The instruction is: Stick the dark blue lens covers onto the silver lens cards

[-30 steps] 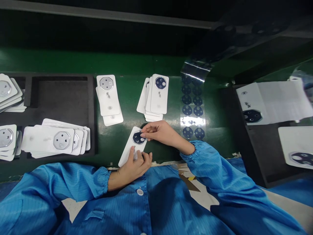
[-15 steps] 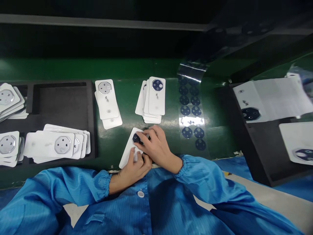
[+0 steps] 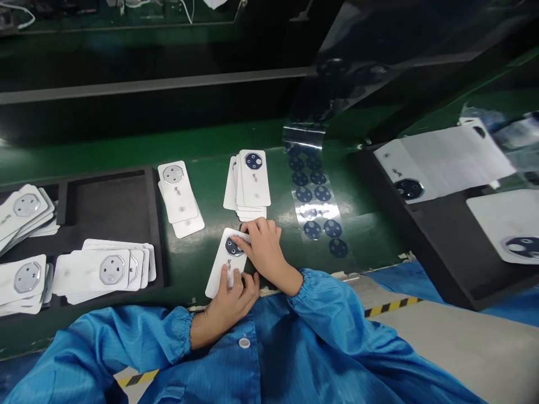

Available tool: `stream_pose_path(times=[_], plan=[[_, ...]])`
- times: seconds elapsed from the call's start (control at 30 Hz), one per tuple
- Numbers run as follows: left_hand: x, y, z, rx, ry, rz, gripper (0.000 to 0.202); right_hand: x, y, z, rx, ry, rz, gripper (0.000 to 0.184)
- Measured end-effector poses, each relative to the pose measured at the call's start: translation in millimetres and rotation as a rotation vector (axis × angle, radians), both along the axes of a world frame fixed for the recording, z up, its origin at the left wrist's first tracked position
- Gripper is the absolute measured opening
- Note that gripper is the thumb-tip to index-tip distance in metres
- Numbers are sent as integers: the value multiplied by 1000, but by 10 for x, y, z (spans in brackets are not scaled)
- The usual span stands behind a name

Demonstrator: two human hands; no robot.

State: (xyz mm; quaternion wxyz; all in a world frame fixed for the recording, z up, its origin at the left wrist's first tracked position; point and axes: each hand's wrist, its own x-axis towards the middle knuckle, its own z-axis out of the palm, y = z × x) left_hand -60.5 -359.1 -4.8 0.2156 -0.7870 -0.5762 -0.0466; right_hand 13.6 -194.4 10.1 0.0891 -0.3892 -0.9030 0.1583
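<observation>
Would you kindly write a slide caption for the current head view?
Left hand rests on a white phone back panel; right hand touches its dark camera-area film, left of a film strip.

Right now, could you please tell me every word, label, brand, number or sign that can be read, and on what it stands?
Nothing is legible enough to quote.
White panel under the left hand: dark characters, too small.
White panels stacked beyond: dark characters, too small.
Panel in the right-hand tray: dark characters, blurred.
Panels in the left-hand tray: faint marks, unreadable.
</observation>
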Motion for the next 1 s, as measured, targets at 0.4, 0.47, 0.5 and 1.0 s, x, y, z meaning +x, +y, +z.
stream_pose_path(times=[0.4, 0.47, 0.5, 1.0], plan=[[15, -13, -113, 34, -48, -7, 34, -105, -106, 59, -98, 172, -135, 30], [14, -3, -135, 42, -62, -13, 33, -94, -146, 94, -168, 245, -134, 32], [9, 2, -139, 41, -69, -15, 34, -77, -154, 121, -210, 287, -116, 29], [-41, 42, -7, -43, -138, -54, 38, -525, 1754, 248, -163, 576, -54, 24]])
